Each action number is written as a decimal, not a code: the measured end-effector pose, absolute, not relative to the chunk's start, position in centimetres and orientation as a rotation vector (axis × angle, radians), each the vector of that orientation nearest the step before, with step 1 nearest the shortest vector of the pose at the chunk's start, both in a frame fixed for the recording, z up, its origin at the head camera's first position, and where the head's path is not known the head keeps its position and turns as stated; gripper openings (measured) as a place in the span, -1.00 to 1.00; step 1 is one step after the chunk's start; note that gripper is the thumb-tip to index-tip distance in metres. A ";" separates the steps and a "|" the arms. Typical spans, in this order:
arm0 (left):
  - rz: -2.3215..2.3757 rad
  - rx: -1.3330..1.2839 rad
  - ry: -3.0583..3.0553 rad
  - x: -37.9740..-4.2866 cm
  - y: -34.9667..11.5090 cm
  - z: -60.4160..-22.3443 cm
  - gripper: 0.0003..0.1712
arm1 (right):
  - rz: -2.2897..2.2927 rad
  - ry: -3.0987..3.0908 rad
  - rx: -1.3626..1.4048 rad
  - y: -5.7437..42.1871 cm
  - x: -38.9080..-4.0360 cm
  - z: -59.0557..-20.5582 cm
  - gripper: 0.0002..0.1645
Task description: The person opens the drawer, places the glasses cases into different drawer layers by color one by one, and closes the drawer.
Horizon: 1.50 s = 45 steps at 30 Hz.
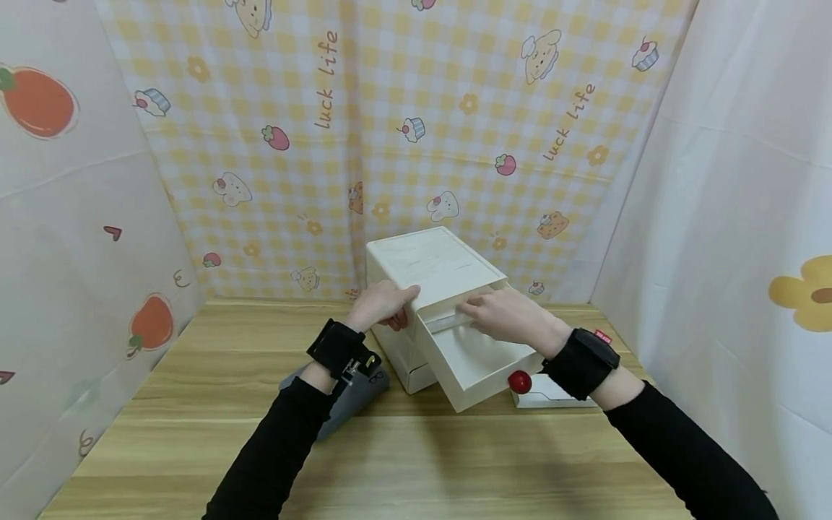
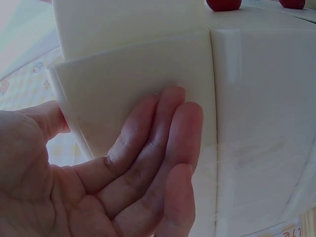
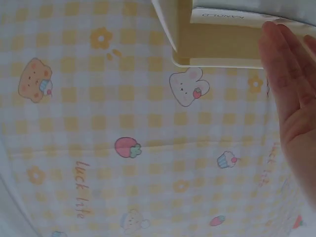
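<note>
A white drawer cabinet (image 1: 435, 263) stands on the table, its upper drawer (image 1: 484, 361) pulled far out with a red round knob (image 1: 520, 382) on the front. My left hand (image 1: 383, 303) holds the cabinet's near left corner, thumb over the top edge. Its fingers (image 2: 168, 143) lie against the side panel in the left wrist view. Inside the drawer, my right hand (image 1: 503, 314) has its bent fingers at the end of a white flat piece (image 1: 448, 323). Upside-down print shows on this white piece (image 3: 222, 16) in the right wrist view, fingertips right at its edge.
Under my left wrist lies a grey soft case (image 1: 354, 404) with a small glasses print. A flat white box (image 1: 552, 393) sits right of the drawer, partly covered by my right wrist. Patterned curtains (image 1: 416, 159) hang behind the wooden table (image 1: 403, 462).
</note>
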<state>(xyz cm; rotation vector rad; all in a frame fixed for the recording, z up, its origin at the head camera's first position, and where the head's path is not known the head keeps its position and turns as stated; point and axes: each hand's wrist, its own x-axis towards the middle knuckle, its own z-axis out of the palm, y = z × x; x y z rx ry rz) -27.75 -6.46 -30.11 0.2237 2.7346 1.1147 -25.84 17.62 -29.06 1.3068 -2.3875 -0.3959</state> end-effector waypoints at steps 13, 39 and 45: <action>1.087 0.218 2.749 -27.7 -6.4 -30.0 -0.33 | 0.028 -2.412 1.121 24.6 -25.0 -27.5 -0.73; 1.096 0.228 2.756 -27.7 -6.3 -30.1 -0.33 | 0.210 -3.065 0.911 33.3 -25.6 -38.6 -0.57; 1.089 0.221 2.755 -27.7 -6.4 -30.1 -0.32 | 0.128 -3.164 0.793 33.2 -25.1 -41.0 -0.38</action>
